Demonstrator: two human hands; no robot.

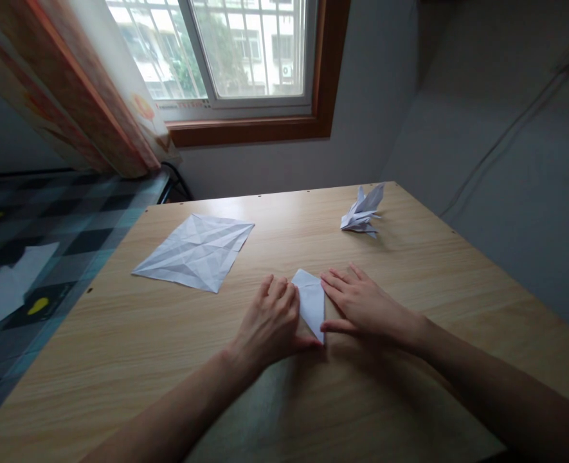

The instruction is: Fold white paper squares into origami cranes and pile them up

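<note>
A small white folded paper (314, 301), kite-like with its narrow point toward me, lies flat on the wooden table (178, 360). My left hand (270, 325) is bent over its left edge, fingers curled onto the paper and thumb at the lower point. Flat along the right edge rests my right hand (361, 303), its fingers stretched out and its thumb spread near the lower point. The left hand's fingers cover part of the paper's left side.
A creased white paper sheet (197, 251) lies spread at the table's back left. Near the far right edge stands a folded paper figure (362, 211) with pointed flaps. Left of the table, a checked cloth surface (91, 241) carries loose white paper (11, 286). Walls border the back and right.
</note>
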